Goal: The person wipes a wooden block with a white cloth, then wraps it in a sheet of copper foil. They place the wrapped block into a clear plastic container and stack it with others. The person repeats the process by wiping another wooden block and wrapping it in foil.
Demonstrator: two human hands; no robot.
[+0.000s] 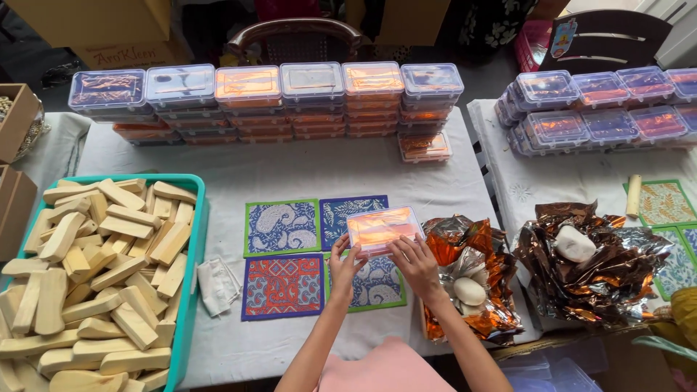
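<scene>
A: Left hand and right hand both grip one clear lidded box with orange foil inside, above the patterned cloth mats.

B: Progress?

A: Many boxes already stacked at the surface's far edge. Crinkled foil pile with a smooth white oval still beside the right hand. Teal bin of pale wooden blocks sits full.

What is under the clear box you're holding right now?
The clear box sits over patterned cloth squares: the blue one and the green-bordered one. Both hands, left hand and right hand, grip its near edge. Orange foil inside hides what lies directly beneath.
</scene>
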